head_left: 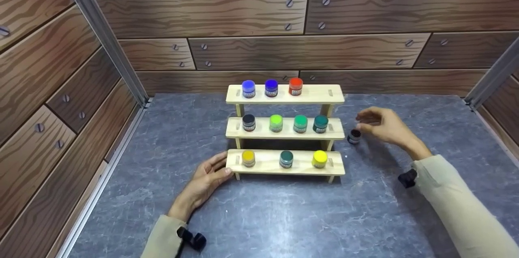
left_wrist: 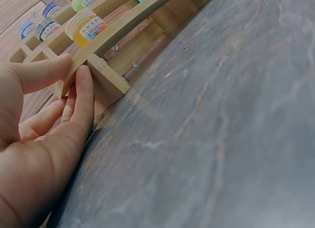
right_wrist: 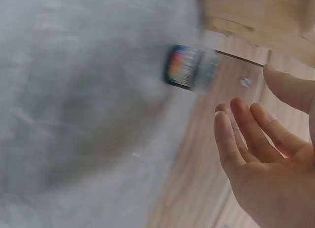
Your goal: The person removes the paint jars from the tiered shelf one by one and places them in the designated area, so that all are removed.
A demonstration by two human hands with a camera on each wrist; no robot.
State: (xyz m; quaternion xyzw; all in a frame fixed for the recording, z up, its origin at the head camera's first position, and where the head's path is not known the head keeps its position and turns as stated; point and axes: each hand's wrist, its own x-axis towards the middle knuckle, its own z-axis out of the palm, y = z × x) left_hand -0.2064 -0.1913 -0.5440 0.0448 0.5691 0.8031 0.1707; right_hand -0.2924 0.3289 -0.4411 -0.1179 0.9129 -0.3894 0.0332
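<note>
A three-tier wooden display rack (head_left: 286, 167) stands on the table with small paint jars along its steps. My left hand (head_left: 209, 177) pinches the left end of its lowest step, thumb on the upper side and fingers underneath, as the left wrist view shows. Off the rack's right side, a dark-lidded paint jar (head_left: 354, 136) stands on the table. My right hand (head_left: 383, 125) hovers right beside that jar, fingers loosely bent with nothing between them. In the right wrist view the jar (right_wrist: 189, 68) is blurred, and a gap separates it from the fingertips.
The top step carries light blue, dark blue and red (head_left: 295, 86) jars. On the middle step are a black jar (head_left: 249, 122) and several green ones. Ochre, dark green and yellow (head_left: 319, 159) jars sit below. Wood-patterned panels (head_left: 243, 14) enclose the back and sides.
</note>
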